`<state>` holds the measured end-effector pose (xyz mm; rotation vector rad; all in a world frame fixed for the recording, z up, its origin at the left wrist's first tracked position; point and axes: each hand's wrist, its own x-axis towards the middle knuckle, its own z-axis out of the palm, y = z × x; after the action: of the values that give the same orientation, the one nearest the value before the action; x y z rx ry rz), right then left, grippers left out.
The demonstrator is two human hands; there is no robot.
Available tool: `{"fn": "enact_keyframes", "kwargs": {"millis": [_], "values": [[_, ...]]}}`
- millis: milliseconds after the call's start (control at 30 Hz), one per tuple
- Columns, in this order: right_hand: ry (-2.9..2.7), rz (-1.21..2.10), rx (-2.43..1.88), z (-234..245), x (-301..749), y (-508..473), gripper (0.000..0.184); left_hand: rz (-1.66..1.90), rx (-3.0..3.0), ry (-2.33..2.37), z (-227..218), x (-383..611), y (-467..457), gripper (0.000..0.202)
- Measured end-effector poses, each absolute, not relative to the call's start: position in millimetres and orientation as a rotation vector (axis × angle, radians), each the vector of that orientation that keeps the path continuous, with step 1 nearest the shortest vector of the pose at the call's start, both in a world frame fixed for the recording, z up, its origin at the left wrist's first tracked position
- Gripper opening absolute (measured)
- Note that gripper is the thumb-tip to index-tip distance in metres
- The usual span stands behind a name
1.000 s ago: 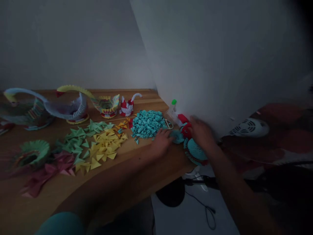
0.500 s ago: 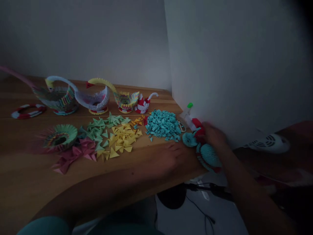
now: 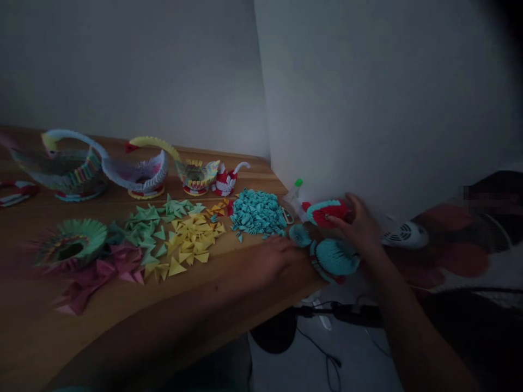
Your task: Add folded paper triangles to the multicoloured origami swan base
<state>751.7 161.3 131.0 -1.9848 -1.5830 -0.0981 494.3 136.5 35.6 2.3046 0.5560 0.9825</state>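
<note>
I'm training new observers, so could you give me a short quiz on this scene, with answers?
1. True or false: the right hand holds a red-and-turquoise folded-paper piece.
2. Which is nearer the left hand: (A) the heap of small turquoise folded-paper pieces or (B) the pink folded-paper pieces?
3. Fill in: the curved yellow folded-paper neck ends in a ____ tip.

Key: 1 true; 2 A; 3 red.

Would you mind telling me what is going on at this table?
At a wooden table, a person's right hand grips a red and turquoise folded-paper piece. The left hand is near a heap of small turquoise pieces; whether it holds anything is unclear. Loose yellow pieces lie farther left, and swan-shaped figures stand in a row behind.
</note>
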Motion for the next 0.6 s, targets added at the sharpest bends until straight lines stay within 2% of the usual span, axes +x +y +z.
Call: {"fn": "enact_keyframes", "kwargs": {"millis": [100, 233, 300, 400, 500, 600], "values": [[-1.362, 0.229, -1.856, 141.9, 746.3, 135.0, 0.082, 1.123, 2.182, 0.608, 33.6, 507.8, 146.1, 0.050], [-1.232, 0.699, -1.721, 133.2, 738.7, 95.3, 0.072, 1.268, 1.959, 0.606, 32.2, 535.7, 148.3, 0.087], [-1.199, 0.838, -1.711, 123.6, 734.6, 78.3, 0.066, 1.243, 1.930, 0.489, 31.7, 547.4, 143.0, 0.096], [-1.118, 0.932, -1.744, 111.9, 732.7, 57.8, 0.060, 1.097, 1.818, 0.371, 28.3, 558.6, 132.8, 0.085], [-1.009, 0.978, -1.705, 107.2, 739.2, 40.8, 0.059, 0.924, 1.405, 0.466, 23.5, 564.3, 125.5, 0.070], [-1.017, 0.846, -1.705, 105.8, 749.2, 26.8, 0.055, 0.791, 0.995, 0.471, 21.0, 566.9, 121.4, 0.056]]}}
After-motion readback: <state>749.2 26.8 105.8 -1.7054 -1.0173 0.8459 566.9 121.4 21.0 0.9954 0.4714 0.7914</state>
